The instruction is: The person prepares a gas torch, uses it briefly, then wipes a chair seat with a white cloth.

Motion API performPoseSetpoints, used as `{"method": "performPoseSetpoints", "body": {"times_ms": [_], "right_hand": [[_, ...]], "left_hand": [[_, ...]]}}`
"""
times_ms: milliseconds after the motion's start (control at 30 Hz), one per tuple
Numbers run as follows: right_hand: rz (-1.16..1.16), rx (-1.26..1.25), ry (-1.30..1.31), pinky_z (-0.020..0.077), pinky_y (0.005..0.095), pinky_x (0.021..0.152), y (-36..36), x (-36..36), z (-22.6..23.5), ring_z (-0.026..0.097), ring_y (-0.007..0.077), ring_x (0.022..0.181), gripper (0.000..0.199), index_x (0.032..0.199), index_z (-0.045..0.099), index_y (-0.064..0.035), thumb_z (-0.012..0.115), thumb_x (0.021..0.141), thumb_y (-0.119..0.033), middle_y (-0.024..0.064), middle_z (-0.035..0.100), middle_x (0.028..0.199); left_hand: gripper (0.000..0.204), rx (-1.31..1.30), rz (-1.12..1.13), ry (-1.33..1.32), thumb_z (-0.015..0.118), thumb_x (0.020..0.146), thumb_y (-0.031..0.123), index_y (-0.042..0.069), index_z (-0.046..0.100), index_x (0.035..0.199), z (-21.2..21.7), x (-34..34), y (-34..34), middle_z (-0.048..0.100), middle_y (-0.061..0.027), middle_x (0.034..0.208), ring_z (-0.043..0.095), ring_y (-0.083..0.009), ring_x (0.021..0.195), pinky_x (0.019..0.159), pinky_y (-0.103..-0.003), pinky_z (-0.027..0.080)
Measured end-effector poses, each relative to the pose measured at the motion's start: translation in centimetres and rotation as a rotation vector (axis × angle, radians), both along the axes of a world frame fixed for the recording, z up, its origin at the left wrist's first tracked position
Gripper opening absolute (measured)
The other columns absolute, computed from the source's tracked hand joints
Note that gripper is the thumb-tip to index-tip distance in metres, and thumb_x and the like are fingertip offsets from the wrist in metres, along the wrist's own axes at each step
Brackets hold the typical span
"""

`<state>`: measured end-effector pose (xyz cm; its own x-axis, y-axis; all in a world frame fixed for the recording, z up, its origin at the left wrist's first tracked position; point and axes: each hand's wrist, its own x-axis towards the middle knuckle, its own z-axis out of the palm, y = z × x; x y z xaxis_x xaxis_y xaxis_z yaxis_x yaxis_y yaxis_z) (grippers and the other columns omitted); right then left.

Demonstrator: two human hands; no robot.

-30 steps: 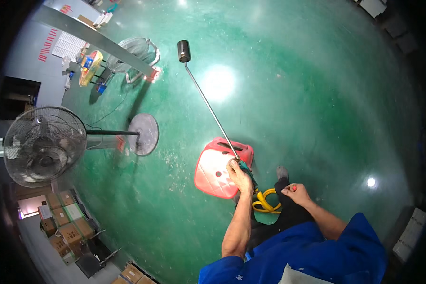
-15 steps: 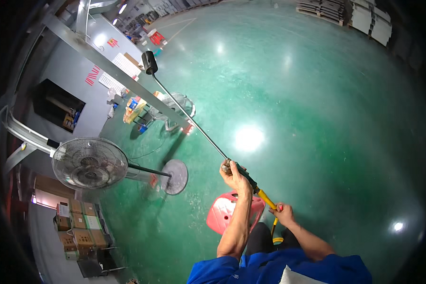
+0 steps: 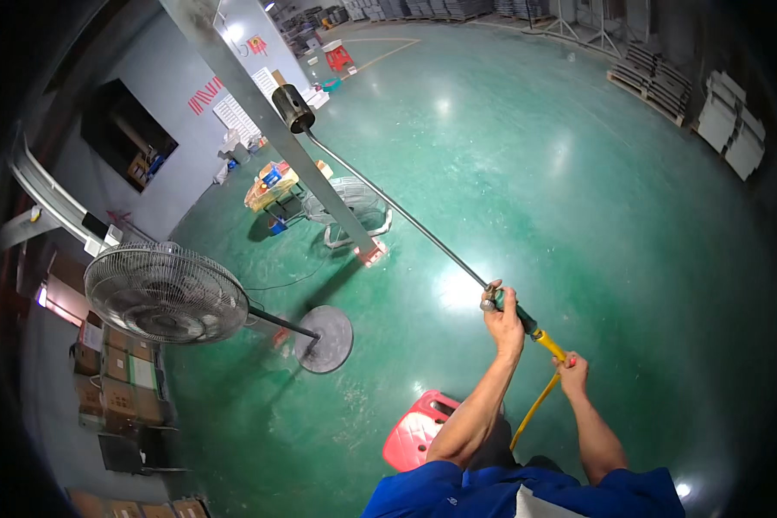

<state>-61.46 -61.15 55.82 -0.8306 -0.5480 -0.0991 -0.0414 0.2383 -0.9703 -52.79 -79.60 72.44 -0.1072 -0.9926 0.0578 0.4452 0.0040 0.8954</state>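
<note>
The long pole (image 3: 388,207) has swung up from near the green floor (image 3: 578,216), its dark cylindrical head (image 3: 293,108) now apparently against the slanted steel column (image 3: 259,112), left hand (image 3: 502,319) and right hand (image 3: 571,373) both clenched on its handle

Red stool (image 3: 416,436) at six o'clock partly hidden behind the forearm, yellow hose (image 3: 533,410) vanishing behind the blue shirt (image 3: 527,494), shirt cut off by the lower edge, cart (image 3: 272,183) clutter at eleven o'clock too small to tell
</note>
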Motion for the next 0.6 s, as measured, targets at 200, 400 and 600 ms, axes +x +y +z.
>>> {"method": "performPoseSetpoints", "body": {"times_ms": [200, 400, 600], "right_hand": [[-0.021, -0.095, 0.149, 0.0390, 0.0211, 0.061, -10.0, -7.7, 4.2, 0.037, 0.0068, 0.067, 0.016, 0.076, 0.055, 0.0007, 0.069, 0.076, 0.009, -0.0047, 0.038, 0.071], [0.012, -0.255, 0.110, 0.0376, 0.0175, 0.062, -20.7, -11.0, 8.6, 0.036, 0.0045, 0.066, 0.017, 0.092, 0.065, 0.0031, 0.066, 0.078, 0.011, -0.0065, 0.035, 0.072], [0.151, -0.199, 0.156, 0.0374, 0.0192, 0.058, -29.8, -7.7, 12.1, 0.035, 0.0038, 0.062, 0.015, 0.091, 0.064, 0.0038, 0.071, 0.078, 0.003, -0.0071, 0.033, 0.068]], "left_hand": [[0.034, -0.025, 0.017, 0.107, 0.060, 0.095, 0.019, 0.004, 0.044, 0.121, 3.6, -4.1, -9.0, 0.055, -0.0031, 0.088, 0.053, -0.0100, 0.079, 0.074, -0.025, 0.045], [0.031, -0.178, 0.089, 0.112, 0.057, 0.097, 0.019, 0.002, 0.043, 0.118, 8.9, -6.0, -17.6, 0.053, -0.0049, 0.091, 0.053, -0.0104, 0.079, 0.073, -0.025, 0.045], [0.031, -0.318, 0.168, -0.032, 0.060, 0.095, 0.022, 0.003, 0.046, 0.116, 10.3, -3.7, -27.8, 0.052, -0.0026, 0.082, 0.051, -0.0094, 0.074, 0.066, -0.024, 0.043]]}}
